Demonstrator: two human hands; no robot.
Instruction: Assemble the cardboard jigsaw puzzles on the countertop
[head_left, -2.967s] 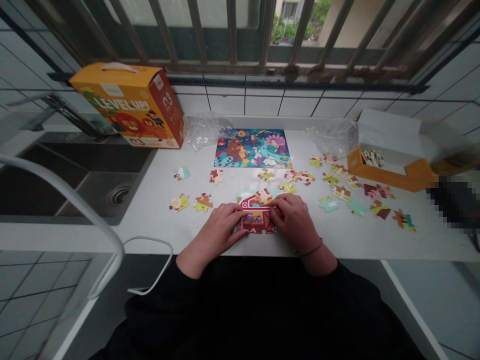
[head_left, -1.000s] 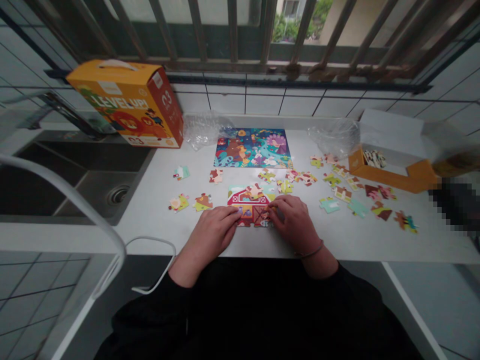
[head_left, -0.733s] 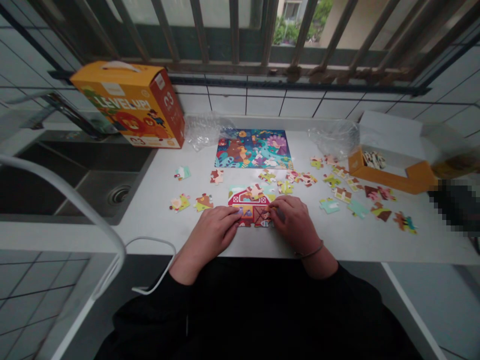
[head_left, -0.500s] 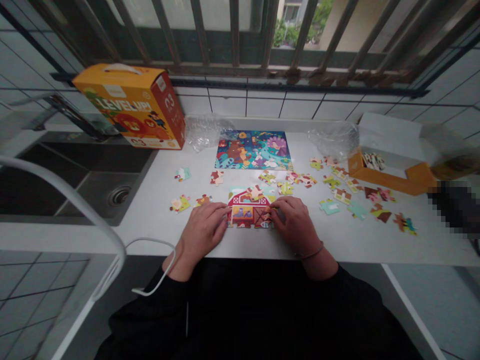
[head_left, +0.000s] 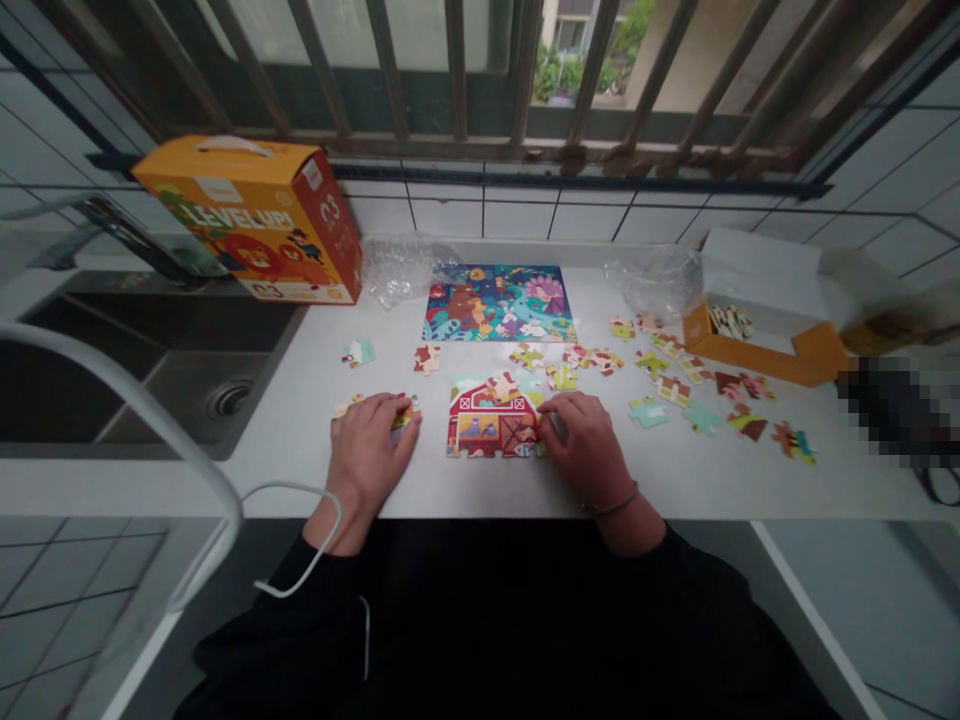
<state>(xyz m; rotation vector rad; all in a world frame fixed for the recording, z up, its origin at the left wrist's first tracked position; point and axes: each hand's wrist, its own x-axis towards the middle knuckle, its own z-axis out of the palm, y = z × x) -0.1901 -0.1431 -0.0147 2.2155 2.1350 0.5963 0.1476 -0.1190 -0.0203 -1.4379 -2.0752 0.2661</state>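
Our left hand partly covers a yellow-brown jigsaw piece, our right hand a red-barn puzzle; we cannot tell either grip's closure or hold.

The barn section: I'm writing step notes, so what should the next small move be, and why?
Probably slide the loose piece toward the barn section and test it along the jagged lower edge: the left hand is at that piece, the lower edge shows unfilled notches, and the right hand is at the section's right edge.
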